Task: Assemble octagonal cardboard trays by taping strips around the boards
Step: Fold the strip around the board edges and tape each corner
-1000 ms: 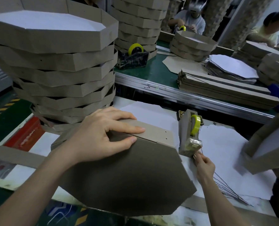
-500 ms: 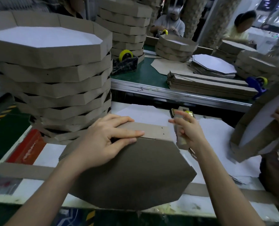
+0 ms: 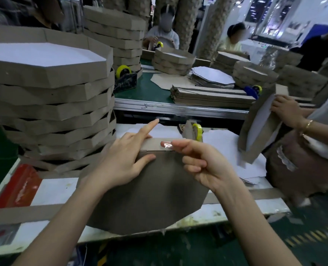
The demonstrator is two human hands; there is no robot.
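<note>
Brown octagonal board (image 3: 151,192) lying flat; cardboard strip (image 3: 155,143) standing along its far edge; shiny clear tape piece (image 3: 166,145) on the strip near the seam; tape dispenser (image 3: 192,131) upright just behind.

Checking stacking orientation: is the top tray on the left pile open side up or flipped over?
Open side up: the top tray shows its white floor, with the brown rim standing around it.

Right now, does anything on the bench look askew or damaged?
The tray stack at left is uneven: its lower trays sit twisted out of line, and some look crushed. The board overhangs the near edge of the table, which looks ragged. Nothing looks spilled.
</note>
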